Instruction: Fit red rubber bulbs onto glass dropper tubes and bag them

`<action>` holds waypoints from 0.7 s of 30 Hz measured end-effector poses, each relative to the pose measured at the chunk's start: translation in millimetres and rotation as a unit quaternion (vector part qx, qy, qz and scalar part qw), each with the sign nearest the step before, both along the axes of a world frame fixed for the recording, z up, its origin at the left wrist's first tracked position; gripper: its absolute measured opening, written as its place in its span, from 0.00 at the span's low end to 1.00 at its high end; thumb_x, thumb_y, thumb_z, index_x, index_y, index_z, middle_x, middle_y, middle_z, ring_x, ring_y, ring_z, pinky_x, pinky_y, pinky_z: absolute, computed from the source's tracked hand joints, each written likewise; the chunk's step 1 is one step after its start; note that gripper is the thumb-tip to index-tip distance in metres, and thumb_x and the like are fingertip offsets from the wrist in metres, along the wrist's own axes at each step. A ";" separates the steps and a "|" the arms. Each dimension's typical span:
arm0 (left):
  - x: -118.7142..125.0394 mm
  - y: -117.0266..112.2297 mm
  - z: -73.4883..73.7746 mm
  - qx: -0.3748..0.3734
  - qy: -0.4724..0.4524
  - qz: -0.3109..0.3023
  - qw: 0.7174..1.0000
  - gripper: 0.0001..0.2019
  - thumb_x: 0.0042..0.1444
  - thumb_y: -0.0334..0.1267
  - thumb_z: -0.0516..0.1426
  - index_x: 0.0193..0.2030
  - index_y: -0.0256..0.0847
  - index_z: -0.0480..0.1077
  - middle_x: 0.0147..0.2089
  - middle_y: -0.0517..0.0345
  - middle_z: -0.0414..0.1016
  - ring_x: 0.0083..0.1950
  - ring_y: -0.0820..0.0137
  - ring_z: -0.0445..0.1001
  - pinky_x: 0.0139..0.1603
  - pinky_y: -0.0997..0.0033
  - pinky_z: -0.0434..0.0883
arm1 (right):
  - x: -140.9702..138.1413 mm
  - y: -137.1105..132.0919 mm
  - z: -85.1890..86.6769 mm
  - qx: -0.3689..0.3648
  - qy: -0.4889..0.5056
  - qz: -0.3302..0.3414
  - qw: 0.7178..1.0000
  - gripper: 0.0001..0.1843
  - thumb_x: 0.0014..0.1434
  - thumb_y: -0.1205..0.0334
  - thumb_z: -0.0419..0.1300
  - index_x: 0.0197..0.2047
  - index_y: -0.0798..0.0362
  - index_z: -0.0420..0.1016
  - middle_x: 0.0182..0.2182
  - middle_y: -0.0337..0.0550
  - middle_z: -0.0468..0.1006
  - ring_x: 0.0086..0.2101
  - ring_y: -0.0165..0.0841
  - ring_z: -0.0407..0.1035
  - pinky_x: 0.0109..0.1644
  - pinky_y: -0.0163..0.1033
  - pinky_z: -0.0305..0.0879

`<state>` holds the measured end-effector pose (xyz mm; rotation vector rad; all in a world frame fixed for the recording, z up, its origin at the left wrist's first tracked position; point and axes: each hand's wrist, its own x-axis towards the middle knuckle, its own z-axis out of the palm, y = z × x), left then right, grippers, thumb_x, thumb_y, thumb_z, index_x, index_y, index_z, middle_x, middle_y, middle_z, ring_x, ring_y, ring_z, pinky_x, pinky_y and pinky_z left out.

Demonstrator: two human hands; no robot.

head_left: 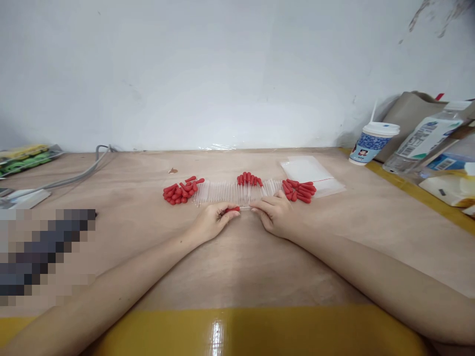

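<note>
My left hand (215, 219) is closed, pinching a red rubber dropper bulb (232, 209) between thumb and fingers. From the bulb's right end a clear glass dropper tube (245, 208) runs across to my right hand (273, 213), whose thumb and fingers are closed on it. Whether the tube sits inside the bulb I cannot tell. Just beyond my hands lies a row of loose glass tubes (218, 192). Several droppers with red bulbs fitted (247, 178) lie in the middle of that row. Loose red bulbs are piled at the left (180, 192) and at the right (299, 190).
A clear plastic zip bag (309, 173) lies behind the right pile. At the far right stand a paper cup (373, 143) with a straw, a tilted plastic bottle (426, 136) and a grey bag (408, 118). A grey cable (79, 178) crosses the left side. Yellow tape (260, 329) covers the front edge.
</note>
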<state>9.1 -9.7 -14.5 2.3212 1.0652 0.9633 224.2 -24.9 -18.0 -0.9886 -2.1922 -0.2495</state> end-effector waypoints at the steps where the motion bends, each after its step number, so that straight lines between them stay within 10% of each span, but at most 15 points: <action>1: -0.1 0.6 -0.1 0.006 -0.009 0.003 1.000 0.12 0.55 0.44 0.55 0.41 0.40 0.73 0.36 0.56 0.78 0.35 0.70 0.75 0.36 0.72 0.71 | 0.5 1.1 -0.1 -0.016 0.019 0.015 1.000 0.11 0.61 0.64 0.49 0.40 0.55 0.72 0.29 0.42 0.76 0.29 0.30 0.66 0.36 0.38 0.52; 21: 1.4 0.7 -3.9 -0.056 -0.093 -0.020 0.994 0.12 0.49 0.42 0.60 0.38 0.37 0.75 0.36 0.53 0.78 0.35 0.68 0.76 0.37 0.69 0.74 | -7.9 2.5 -0.7 -0.075 0.015 0.062 0.995 0.15 0.63 0.62 0.45 0.31 0.56 0.69 0.23 0.41 0.72 0.25 0.29 0.62 0.32 0.34 0.57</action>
